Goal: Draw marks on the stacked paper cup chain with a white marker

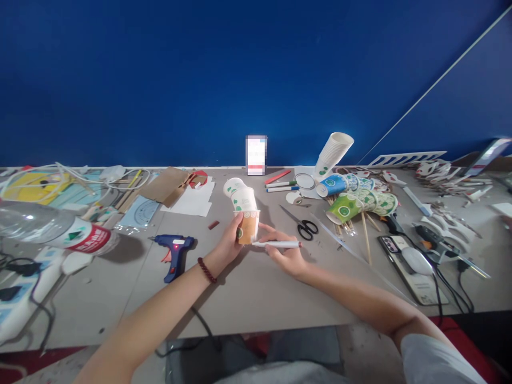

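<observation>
My left hand is wrapped round an orange paper cup, which stands over the middle of the table. A white paper cup with green print rises out of or behind the orange one, and another white cup shows further back. In my right hand a white marker pen with a reddish end is pinched, its tip at the lower part of the orange cup. Whether the tip touches the cup, I cannot tell. Black scissors lie just right of my right hand.
At left are a blue glue gun, a large water bottle and a power strip. Markers lie behind. To the right are stacked white cups, green cups, a phone and a second glue gun.
</observation>
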Demonstrator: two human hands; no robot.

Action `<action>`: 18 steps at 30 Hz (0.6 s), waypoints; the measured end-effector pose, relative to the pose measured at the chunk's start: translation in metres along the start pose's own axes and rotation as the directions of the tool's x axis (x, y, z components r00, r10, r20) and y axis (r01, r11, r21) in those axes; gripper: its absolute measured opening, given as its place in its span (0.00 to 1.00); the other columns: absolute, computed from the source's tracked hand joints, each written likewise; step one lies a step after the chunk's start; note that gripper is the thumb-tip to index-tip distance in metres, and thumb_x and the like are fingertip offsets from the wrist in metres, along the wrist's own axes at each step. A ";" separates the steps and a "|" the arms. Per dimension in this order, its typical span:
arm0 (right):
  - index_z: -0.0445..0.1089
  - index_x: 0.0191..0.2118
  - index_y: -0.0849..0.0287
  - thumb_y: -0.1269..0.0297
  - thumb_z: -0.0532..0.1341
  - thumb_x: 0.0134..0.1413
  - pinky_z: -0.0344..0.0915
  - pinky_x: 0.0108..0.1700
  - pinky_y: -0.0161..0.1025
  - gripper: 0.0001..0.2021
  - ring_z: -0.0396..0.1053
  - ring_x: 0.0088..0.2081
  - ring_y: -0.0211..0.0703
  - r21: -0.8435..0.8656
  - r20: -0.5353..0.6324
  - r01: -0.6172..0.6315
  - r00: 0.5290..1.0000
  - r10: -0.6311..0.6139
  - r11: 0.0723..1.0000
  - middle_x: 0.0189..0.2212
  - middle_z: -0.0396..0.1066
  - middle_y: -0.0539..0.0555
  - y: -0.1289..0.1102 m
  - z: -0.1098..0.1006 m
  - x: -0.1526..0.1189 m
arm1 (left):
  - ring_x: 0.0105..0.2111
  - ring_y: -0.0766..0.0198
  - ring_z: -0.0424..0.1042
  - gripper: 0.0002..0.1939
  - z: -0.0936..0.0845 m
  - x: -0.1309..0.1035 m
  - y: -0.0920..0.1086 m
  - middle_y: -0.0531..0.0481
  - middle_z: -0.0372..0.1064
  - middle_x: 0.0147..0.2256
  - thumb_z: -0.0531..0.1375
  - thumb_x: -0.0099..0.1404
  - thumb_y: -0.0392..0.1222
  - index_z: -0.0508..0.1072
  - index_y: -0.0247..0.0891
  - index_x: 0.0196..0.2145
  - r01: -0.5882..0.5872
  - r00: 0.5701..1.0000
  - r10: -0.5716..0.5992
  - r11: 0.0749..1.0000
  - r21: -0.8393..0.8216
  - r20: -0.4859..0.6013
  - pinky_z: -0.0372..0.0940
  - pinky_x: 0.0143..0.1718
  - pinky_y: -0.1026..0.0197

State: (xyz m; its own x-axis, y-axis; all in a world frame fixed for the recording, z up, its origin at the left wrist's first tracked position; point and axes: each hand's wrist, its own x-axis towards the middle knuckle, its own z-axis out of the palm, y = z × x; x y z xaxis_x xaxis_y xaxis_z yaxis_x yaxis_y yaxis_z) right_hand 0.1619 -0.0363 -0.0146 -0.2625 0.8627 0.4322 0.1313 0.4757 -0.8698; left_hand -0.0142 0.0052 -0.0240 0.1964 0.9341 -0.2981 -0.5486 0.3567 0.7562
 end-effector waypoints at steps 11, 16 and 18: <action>0.76 0.39 0.55 0.60 0.59 0.64 0.74 0.50 0.51 0.09 0.74 0.55 0.58 0.017 -0.005 0.000 1.000 0.000 1.000 0.36 0.81 0.58 0.002 0.001 0.000 | 0.37 0.59 0.75 0.25 0.002 0.000 0.000 0.45 0.77 0.38 0.64 0.61 0.59 0.77 0.35 0.45 0.009 1.000 -0.009 1.000 -0.011 -0.009 0.67 0.39 0.61; 0.76 0.39 0.55 0.58 0.58 0.64 0.74 0.49 0.50 0.10 0.74 0.56 0.57 0.029 0.007 0.015 1.000 -0.015 0.999 0.34 0.81 0.57 0.003 0.000 -0.001 | 0.36 0.60 0.75 0.24 0.003 0.000 0.001 0.45 0.77 0.38 0.65 0.61 0.58 0.78 0.35 0.46 0.000 1.000 0.000 0.999 -0.034 -0.001 0.68 0.40 0.61; 0.75 0.40 0.55 0.58 0.58 0.64 0.75 0.48 0.49 0.10 0.75 0.56 0.57 0.034 -0.012 0.003 1.000 -0.003 0.999 0.36 0.81 0.58 0.003 0.000 0.000 | 0.36 0.59 0.75 0.23 0.003 0.000 0.001 0.45 0.77 0.37 0.64 0.62 0.57 0.78 0.35 0.46 0.002 1.000 -0.002 0.999 -0.041 -0.002 0.68 0.38 0.61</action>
State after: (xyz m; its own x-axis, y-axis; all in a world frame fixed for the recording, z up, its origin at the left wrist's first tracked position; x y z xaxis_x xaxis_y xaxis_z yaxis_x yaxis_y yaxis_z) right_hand 0.1624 -0.0351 -0.0173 -0.2515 0.8633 0.4375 0.0975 0.4723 -0.8760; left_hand -0.0124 0.0056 -0.0210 0.1955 0.9335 -0.3007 -0.5812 0.3572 0.7312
